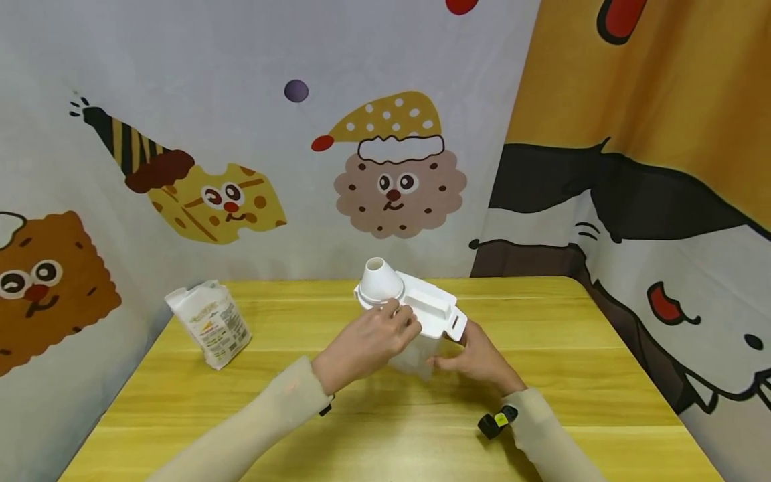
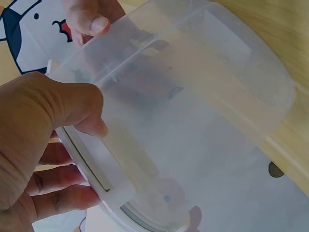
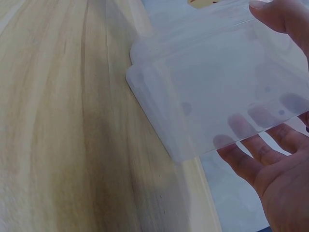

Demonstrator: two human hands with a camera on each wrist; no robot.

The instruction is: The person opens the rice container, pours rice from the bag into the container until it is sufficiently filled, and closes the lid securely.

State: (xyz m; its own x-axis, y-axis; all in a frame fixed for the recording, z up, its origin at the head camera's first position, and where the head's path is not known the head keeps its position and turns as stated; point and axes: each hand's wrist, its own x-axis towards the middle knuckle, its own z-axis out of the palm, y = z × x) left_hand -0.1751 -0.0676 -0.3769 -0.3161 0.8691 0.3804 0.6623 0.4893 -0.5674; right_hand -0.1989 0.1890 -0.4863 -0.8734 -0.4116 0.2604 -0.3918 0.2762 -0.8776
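Clear container (image 1: 415,355) (white lid on) is gripped by left hand (image 1: 373,341) and right hand (image 1: 476,358), fingers curled round it.

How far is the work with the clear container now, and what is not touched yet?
Done: the white lid with its funnel spout sits on the clear container. In hand: the left hand holds the lid edge, and the right hand supports the container's side in its grip; the container looks empty. Left: the white bag stands apart on the table, untouched.
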